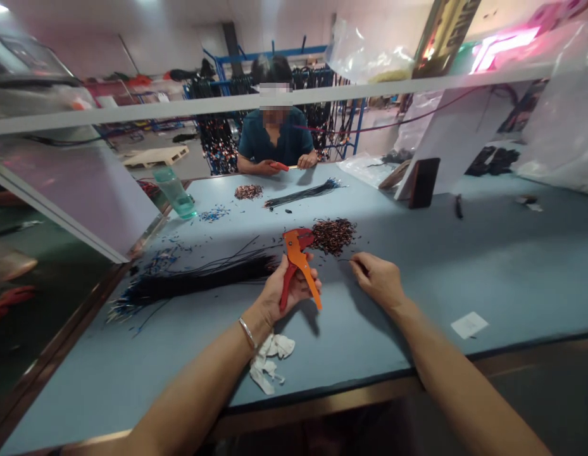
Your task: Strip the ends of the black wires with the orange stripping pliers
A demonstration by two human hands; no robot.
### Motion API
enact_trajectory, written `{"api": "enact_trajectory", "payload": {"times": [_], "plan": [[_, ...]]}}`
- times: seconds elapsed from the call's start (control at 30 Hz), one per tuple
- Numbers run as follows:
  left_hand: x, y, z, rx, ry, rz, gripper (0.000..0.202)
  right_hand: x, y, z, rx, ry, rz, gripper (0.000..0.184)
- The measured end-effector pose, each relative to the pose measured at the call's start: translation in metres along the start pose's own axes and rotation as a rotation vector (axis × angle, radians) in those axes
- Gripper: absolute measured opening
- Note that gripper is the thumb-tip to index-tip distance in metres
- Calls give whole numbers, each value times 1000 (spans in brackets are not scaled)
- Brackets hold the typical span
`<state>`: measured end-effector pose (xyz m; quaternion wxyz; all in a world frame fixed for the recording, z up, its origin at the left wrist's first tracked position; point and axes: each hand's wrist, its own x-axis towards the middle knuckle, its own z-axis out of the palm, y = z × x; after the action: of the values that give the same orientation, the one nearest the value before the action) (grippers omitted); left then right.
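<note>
Rag (269, 362) lay nearest on the bench (464, 266); left hand (287, 288) gripped the stripper (297, 259), right hand (376, 278) pinched a wire (345, 259), not yet fed in.

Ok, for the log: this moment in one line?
left hand: grips orange wire stripper | right hand: on table beside reddish scrap pile | black wire bundle: lying left

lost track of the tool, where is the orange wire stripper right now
In the head view the orange wire stripper is gripped in the left hand near centre frame, between the black wire bundle and the reddish scrap pile.
</note>
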<state>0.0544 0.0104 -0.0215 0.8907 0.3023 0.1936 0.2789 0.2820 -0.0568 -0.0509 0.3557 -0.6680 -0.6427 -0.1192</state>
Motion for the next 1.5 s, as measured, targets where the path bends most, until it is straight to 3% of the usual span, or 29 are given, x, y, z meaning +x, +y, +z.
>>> {"api": "enact_trajectory", "payload": {"times": [0.13,0.3,0.4,0.5,0.6,0.7,0.83,1.07,1.5], "plan": [[-3,-3,5,119,-38,136,53,0,-1,-1,14,24,21,23],[-8,-9,10,274,-83,212,51,1,-9,-9,127,116,113,23],[-8,-11,10,331,-96,239,50,15,-26,-22,224,167,149,23],[-8,-13,8,394,-121,243,50,37,-49,-31,322,163,74,21],[-7,-13,5,434,-124,249,51,48,-65,-27,442,113,-36,20],[-6,-13,3,449,-142,224,53,41,-66,-12,501,237,72,19],[-7,-13,3,462,-154,200,54,28,-58,-1,452,286,31,16],[-9,-11,6,463,-158,164,56,32,-58,-11,201,391,-170,11],[-12,-9,10,505,-203,139,56,30,-68,-21,145,393,-192,12]]}}
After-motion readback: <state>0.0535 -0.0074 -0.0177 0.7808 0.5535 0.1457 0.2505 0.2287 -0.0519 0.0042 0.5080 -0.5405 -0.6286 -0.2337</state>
